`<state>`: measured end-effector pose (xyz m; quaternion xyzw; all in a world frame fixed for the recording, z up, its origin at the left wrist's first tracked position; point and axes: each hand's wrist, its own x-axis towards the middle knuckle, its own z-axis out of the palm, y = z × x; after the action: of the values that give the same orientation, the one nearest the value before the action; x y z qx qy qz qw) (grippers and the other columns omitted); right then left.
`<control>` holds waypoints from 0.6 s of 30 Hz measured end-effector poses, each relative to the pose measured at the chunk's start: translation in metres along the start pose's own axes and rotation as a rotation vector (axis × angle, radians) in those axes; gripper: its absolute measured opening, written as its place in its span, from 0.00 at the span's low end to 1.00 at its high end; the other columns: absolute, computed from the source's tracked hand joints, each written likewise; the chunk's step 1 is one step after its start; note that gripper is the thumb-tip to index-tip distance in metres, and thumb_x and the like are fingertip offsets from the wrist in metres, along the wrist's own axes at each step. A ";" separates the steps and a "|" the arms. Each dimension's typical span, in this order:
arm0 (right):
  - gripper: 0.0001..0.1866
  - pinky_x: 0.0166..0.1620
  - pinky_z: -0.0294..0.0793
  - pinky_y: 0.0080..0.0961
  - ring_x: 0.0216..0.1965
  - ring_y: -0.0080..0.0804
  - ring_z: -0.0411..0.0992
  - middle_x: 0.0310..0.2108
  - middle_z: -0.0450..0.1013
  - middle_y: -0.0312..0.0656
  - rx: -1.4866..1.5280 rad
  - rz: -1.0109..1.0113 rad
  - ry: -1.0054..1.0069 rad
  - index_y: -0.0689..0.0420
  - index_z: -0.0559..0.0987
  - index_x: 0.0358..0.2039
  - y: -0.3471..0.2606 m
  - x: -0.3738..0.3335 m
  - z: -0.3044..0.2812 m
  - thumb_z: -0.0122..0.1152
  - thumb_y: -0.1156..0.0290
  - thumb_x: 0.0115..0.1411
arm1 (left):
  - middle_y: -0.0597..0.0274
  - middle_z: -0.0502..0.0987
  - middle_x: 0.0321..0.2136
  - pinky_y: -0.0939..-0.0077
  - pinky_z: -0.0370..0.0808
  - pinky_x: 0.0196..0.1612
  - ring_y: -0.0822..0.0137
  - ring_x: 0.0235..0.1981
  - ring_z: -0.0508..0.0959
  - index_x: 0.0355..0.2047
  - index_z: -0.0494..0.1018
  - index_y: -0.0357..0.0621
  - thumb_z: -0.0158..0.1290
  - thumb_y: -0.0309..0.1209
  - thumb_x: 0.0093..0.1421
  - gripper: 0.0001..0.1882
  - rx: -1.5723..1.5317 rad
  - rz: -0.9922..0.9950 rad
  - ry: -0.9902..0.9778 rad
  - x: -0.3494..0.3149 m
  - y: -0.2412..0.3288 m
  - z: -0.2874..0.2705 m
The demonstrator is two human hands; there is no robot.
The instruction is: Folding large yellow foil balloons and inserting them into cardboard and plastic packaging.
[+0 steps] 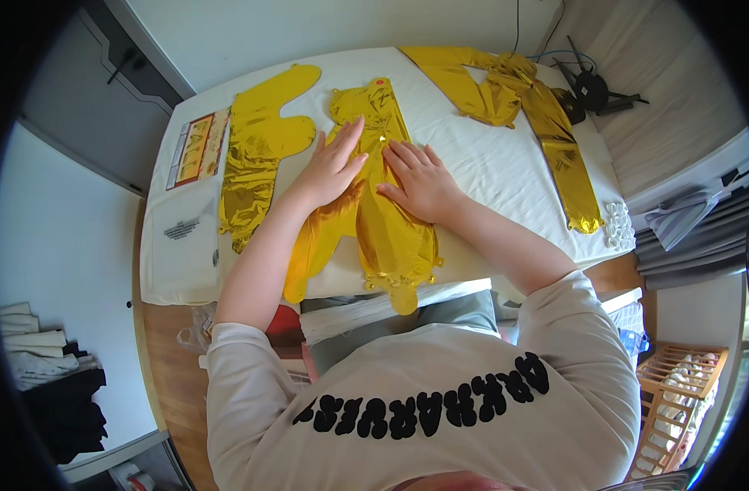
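Observation:
A gold foil balloon [379, 221], not inflated, lies in the middle of the white-covered table and hangs a little over its near edge. My left hand [333, 168] rests on its left side, fingers stretched out and pointing away from me. On the right side of the same foil, my right hand [424, 180] lies flat with its fingers spread. To the left is a second flat gold foil balloon [264, 139], its lower half crinkled. A further gold foil balloon [554, 131] is spread at the far right, bent and creased.
A printed card [198, 151] and a clear plastic bag [178, 245] lie at the table's left. White ribbon or rings [618, 227] sit by the right edge. A black stand [591, 88] is beyond the far right corner. A wooden rack [677, 393] stands at lower right.

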<state>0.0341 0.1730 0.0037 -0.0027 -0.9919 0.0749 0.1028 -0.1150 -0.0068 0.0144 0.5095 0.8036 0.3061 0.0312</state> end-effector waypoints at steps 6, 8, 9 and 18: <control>0.40 0.75 0.45 0.51 0.75 0.44 0.50 0.73 0.54 0.48 0.004 0.005 -0.019 0.57 0.59 0.72 0.004 -0.004 0.003 0.40 0.39 0.72 | 0.55 0.63 0.70 0.43 0.41 0.75 0.56 0.71 0.62 0.68 0.65 0.49 0.44 0.39 0.74 0.24 0.160 0.043 -0.155 0.016 0.042 -0.022; 0.40 0.75 0.45 0.51 0.75 0.45 0.50 0.73 0.54 0.48 0.008 0.004 -0.017 0.57 0.59 0.72 0.006 -0.003 0.002 0.40 0.39 0.72 | 0.55 0.64 0.70 0.41 0.41 0.75 0.57 0.72 0.61 0.68 0.65 0.48 0.43 0.39 0.74 0.25 0.134 0.010 -0.201 0.031 0.048 -0.015; 0.40 0.75 0.45 0.51 0.75 0.45 0.50 0.73 0.55 0.48 -0.009 0.006 -0.057 0.57 0.59 0.72 0.003 -0.002 -0.001 0.39 0.39 0.72 | 0.55 0.63 0.70 0.41 0.40 0.75 0.58 0.72 0.60 0.68 0.64 0.46 0.42 0.40 0.74 0.25 0.226 0.058 -0.213 0.040 0.049 -0.013; 0.43 0.75 0.43 0.51 0.76 0.44 0.47 0.74 0.53 0.49 0.004 0.007 -0.074 0.61 0.55 0.73 0.002 -0.002 -0.001 0.35 0.38 0.72 | 0.60 0.57 0.74 0.44 0.33 0.76 0.61 0.76 0.50 0.73 0.56 0.49 0.36 0.46 0.76 0.29 0.443 0.130 -0.324 0.101 0.014 0.011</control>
<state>0.0364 0.1750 0.0041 -0.0033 -0.9948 0.0773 0.0660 -0.1478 0.0868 0.0396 0.5965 0.8012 0.0390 0.0277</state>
